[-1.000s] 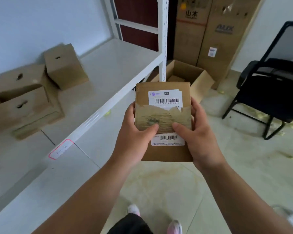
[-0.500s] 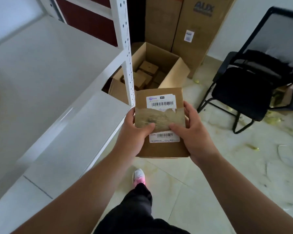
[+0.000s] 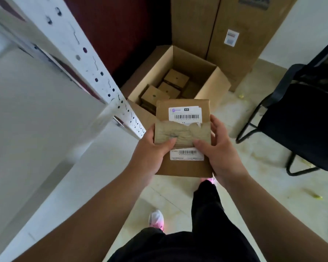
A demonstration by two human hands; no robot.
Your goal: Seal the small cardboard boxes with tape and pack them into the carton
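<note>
- Down at the bottom of the view, black trousers and a pink-and-white shoe (image 3: 156,218) step over the pale floor tiles; half a second ago only one leg showed, now both do.
- Just above, the left hand (image 3: 150,150) and the right hand (image 3: 219,154) are both wrapped round the small cardboard box (image 3: 184,167), thumbs pressed onto its top face, fingers curled under the sides: the same two-handed hold as a second ago.
- The box is carried level in mid-air, a band of brown tape (image 3: 182,132) across its middle between two white barcode labels.
- To the left, the white shelf post (image 3: 87,59) now looms large and slanted; the boxes seen on the shelf a second ago are out of view.
- Just beyond the held box, the open carton (image 3: 212,87) sits on the floor, far closer than before, with several small boxes (image 3: 176,79) already packed inside.
- At right stands a black chair (image 3: 301,118); behind the carton, tall cardboard boxes (image 3: 233,35) lean at the wall.
</note>
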